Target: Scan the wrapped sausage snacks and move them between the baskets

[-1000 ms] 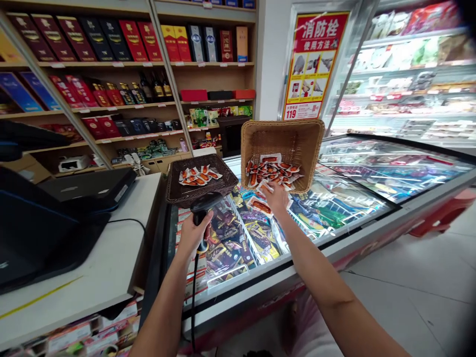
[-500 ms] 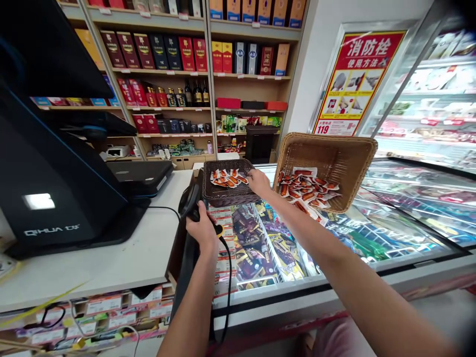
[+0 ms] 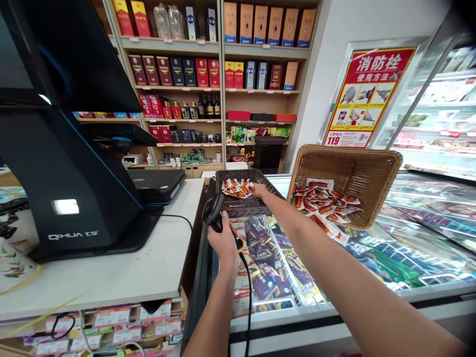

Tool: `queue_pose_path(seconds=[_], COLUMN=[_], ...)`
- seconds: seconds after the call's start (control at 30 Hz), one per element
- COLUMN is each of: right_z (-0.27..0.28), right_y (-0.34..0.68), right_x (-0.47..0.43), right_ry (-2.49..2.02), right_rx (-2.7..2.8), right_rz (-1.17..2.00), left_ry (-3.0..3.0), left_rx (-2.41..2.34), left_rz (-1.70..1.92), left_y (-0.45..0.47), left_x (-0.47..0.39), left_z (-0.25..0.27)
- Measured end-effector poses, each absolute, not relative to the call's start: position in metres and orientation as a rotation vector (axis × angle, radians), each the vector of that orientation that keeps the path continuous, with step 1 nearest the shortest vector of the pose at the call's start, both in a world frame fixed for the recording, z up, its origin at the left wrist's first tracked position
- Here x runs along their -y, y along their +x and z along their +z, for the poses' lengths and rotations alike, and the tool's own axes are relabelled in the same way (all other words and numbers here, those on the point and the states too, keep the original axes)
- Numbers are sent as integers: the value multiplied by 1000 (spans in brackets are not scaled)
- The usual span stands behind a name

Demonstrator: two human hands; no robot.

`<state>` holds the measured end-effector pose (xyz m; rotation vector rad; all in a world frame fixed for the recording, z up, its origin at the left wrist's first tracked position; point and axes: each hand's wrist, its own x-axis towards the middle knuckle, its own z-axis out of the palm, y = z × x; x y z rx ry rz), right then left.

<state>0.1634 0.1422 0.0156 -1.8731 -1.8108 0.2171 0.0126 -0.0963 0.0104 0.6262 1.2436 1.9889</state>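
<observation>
1. L hand [image 3: 224, 244] wrapped round grip of blk scanner [image 3: 213, 210], cord [image 3: 249, 292] hanging down, over near-L edge of glass-top freezer [image 3: 275, 316].
2. POS terminal [image 3: 89, 193] on white counter [image 3: 148, 277], to L.
3. R hand [image 3: 261, 192] reaching into dk basket [image 3: 241, 211], fingertips at sausage pkts [image 3: 235, 189]; can't tell if gripping any.
4. Tan basket [image 3: 344, 166] to R, tilted, open side facing cam, more sausage pkts [image 3: 322, 202] inside.
5. Far back: shelves [image 3: 174, 47] w/ boxes & btls; red poster [image 3: 368, 96] on R.
</observation>
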Motion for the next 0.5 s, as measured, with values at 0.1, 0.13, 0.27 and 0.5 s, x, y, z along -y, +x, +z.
queue_pose_path(seconds=[0.1, 0.13, 0.27, 0.5], right_z=[25, 29, 39, -12], right_y=[165, 167, 191, 266], right_x=[-136, -133, -99, 28], right_ry=[-1902, -1901, -1685, -1339], right_rx=[1717, 1690, 1527, 1229], right_rz=[237, 226, 245, 302], left_ry=[679, 691, 748, 1025], left_rx=[-1250, -1257, -1251, -1145], left_rz=[1976, 1968, 1908, 1537], left_y=[14, 14, 18, 32], left_x=[96, 95, 95, 101], left_z=[10, 9, 10, 8])
